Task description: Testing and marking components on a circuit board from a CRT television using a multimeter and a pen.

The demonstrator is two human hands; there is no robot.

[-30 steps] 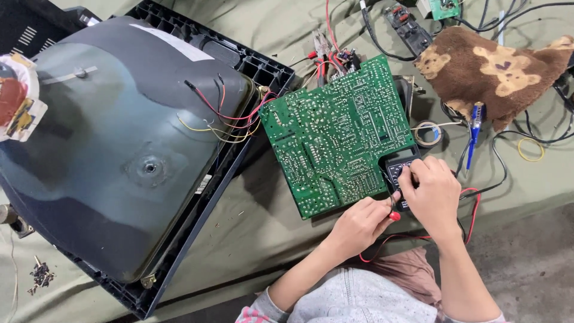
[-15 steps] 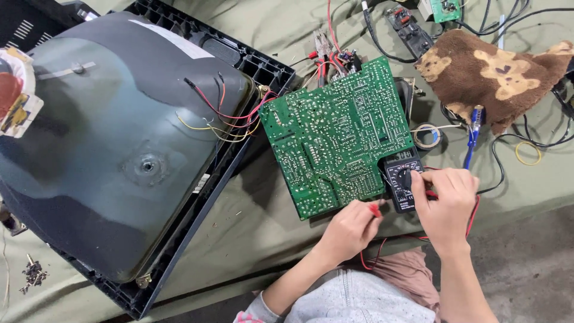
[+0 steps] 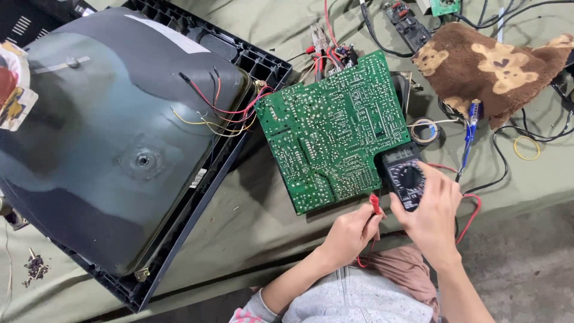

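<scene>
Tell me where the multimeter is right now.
In the head view the black multimeter lies right of centre on the cloth, against the green circuit board's lower right corner, with the right hand resting on it.

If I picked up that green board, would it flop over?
Probably not. The green circuit board looks like a flat, rigid sheet, so it should stay stiff. Red and yellow wires tie it to the big grey tube, so they would likely tug. Its soldered face may feel prickly.
</scene>
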